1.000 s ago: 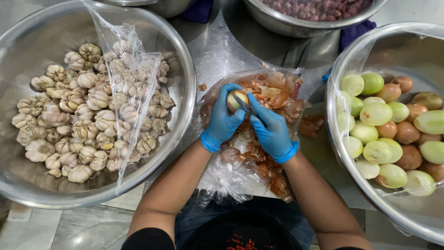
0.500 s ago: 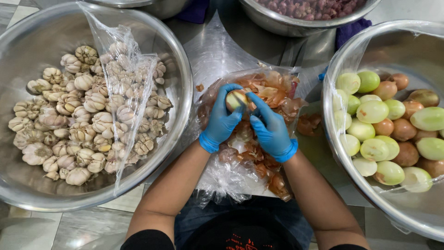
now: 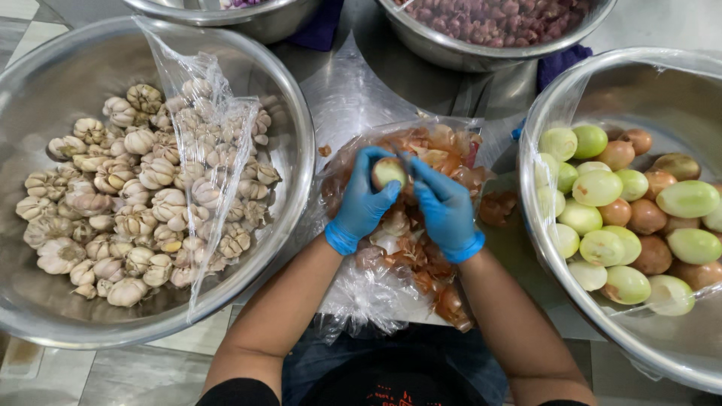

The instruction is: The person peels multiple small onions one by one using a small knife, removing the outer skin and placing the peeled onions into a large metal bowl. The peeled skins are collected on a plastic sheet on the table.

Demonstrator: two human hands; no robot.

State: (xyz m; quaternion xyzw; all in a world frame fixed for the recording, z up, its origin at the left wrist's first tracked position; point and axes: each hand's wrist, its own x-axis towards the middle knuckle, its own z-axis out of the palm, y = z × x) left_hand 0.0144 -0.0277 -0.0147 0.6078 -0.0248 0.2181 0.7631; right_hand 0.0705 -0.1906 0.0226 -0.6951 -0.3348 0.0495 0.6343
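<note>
onion [image 3: 389, 172] turned, paler peeled side up — hands [image 3: 406, 199] shifted

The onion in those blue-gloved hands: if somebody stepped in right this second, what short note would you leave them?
Left hand: gloved, cupping a partly peeled onion over the clear bag of skins.
Right hand: gloved, fingertips at the onion's top; any tool is too hidden to tell.
Right bowl: peeled pale-green onions mixed with brown unpeeled ones.
Left bowl: garlic bulbs, plastic draped over them.
Done: many onions peeled, skins piled in the bag.
Left: the held onion and the brown ones.
</note>
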